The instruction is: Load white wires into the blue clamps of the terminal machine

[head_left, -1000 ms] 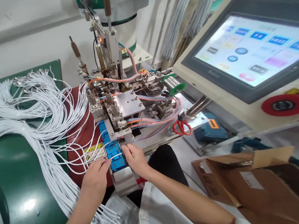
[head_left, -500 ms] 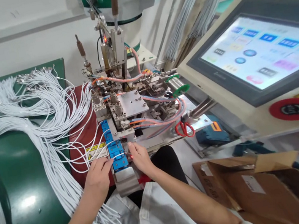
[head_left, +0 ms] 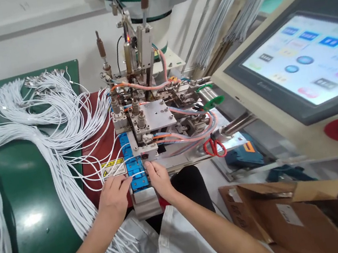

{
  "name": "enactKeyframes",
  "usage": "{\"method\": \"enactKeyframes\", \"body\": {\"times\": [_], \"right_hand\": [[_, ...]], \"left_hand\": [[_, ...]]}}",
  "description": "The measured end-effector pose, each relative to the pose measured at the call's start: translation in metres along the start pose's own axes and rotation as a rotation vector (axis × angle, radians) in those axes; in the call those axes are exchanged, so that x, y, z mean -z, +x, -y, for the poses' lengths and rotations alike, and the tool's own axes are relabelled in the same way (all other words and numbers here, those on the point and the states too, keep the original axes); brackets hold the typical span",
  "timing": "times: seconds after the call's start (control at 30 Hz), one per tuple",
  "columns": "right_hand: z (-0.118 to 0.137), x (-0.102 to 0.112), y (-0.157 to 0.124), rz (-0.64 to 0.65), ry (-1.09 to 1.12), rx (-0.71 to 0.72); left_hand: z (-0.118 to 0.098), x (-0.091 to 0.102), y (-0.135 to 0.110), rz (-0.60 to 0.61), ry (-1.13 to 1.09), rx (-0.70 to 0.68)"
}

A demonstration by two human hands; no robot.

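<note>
Across the end of a row of blue cable holders (head_left: 139, 183) lies a white cable (head_left: 138, 174). Its left part is pinched between the thumb and fingers of my left hand (head_left: 114, 197). My right hand (head_left: 160, 180) is closed at the cable's other end, beside the holders' right edge, with the tip hidden by the fingers. Farther up the row, more white cables lie across the holders and run left into a large bundle of white cables (head_left: 63, 180).
Behind the holders stands a machine with a metal plate (head_left: 157, 115) and orange air hoses (head_left: 186, 132). Red scissors (head_left: 214, 147) lie to its right. A touchscreen (head_left: 310, 58) juts in at right above a cardboard box (head_left: 288, 210). A green table (head_left: 39, 245) is at left.
The view has shifted slightly, so the machine and screen appear farther right. Both hands stay at the same cable and holder, with little visible movement.
</note>
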State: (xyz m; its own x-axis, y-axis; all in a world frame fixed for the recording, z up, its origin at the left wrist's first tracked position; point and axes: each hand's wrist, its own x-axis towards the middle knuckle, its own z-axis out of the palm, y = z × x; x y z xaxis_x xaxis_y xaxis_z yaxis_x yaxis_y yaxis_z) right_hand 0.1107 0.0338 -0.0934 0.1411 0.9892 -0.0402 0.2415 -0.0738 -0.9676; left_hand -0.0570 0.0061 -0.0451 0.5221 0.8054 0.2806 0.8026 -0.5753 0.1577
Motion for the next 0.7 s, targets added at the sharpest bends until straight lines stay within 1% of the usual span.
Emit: {"method": "enactKeyframes", "body": {"times": [0.13,0.3,0.43,0.53,0.63,0.7], "right_hand": [[0.000,0.003,0.000,-0.005,-0.019,0.000],[0.000,0.008,0.001,0.007,-0.029,-0.025],[-0.001,0.006,0.000,0.018,-0.018,-0.029],[-0.002,0.005,0.001,0.003,0.002,-0.036],[-0.001,0.013,0.003,-0.032,0.034,-0.050],[0.001,0.021,0.005,-0.056,0.057,-0.055]], "left_hand": [[-0.003,0.002,0.001,0.016,0.001,0.009],[-0.004,0.002,0.001,0.003,0.015,0.020],[-0.003,0.000,0.000,0.017,0.042,0.024],[-0.003,0.000,-0.001,0.001,0.070,0.034],[-0.004,0.004,-0.001,0.025,0.065,0.026],[-0.005,0.007,-0.001,0.073,0.060,0.012]]}}
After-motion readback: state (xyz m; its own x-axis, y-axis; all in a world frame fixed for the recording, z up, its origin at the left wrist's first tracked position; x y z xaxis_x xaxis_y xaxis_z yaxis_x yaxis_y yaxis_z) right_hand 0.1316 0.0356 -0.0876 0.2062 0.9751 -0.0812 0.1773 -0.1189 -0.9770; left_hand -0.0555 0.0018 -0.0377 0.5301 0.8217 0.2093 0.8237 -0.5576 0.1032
